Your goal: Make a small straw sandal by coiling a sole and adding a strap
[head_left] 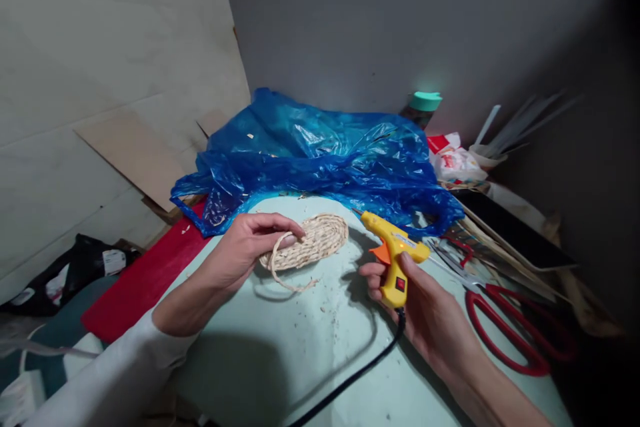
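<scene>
My left hand [267,237] pinches the near left part of a coiled oval of pale twisted cord [325,238], which looks like straw or paper rope. A loose cord end [293,288] curls out below the fingers. In my right hand [420,293] is a yellow hot glue gun [395,240] with an orange trigger and a red switch. Its nozzle points up and left, a short way right of the coil and apart from it. A black cable [350,380] runs from the handle to the lower left.
A crumpled blue plastic bag [320,147] covers the back of the pale green table [320,353]. Red-handled scissors [510,327] lie at right, near a dark tablet-like slab [515,227]. Clear sticks [520,123] stand in a cup, beside a teal-lidded jar [425,103].
</scene>
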### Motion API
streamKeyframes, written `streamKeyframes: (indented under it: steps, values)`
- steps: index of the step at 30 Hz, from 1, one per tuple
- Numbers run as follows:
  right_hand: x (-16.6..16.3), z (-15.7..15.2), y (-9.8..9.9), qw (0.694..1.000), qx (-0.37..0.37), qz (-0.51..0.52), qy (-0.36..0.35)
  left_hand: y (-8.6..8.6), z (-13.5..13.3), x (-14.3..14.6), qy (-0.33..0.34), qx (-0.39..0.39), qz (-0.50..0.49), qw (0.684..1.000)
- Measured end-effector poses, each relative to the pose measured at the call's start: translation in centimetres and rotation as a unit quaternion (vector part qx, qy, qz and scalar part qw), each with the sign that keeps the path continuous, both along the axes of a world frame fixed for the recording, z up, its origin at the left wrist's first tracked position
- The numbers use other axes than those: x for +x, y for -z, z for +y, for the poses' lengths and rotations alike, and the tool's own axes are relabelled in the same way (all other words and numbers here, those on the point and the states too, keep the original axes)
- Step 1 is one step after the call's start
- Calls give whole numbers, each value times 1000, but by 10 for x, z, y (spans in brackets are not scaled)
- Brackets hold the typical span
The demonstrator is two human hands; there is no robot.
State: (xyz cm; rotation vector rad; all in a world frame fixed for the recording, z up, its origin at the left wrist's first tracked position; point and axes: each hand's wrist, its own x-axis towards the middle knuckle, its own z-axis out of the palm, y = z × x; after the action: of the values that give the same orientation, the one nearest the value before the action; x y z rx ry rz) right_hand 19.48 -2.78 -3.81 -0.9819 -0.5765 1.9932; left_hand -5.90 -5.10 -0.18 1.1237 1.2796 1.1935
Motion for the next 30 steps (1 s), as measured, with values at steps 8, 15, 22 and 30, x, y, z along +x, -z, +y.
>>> streamKeyframes:
  steps: [8,15,22,30]
  values:
    - [-11,8,7,998,3,-59,-28,0,-5,7,70,48,-4,996]
    - [19,15,9,963,104,-200,-148,-13,-10,16,66,149,109,981]
    - [24,-22,-20,564,602,-565,5,-20,-15,35,89,158,172,968]
    - [-27,-48,-35,449,751,-479,71,-14,-18,56,119,86,165,975]
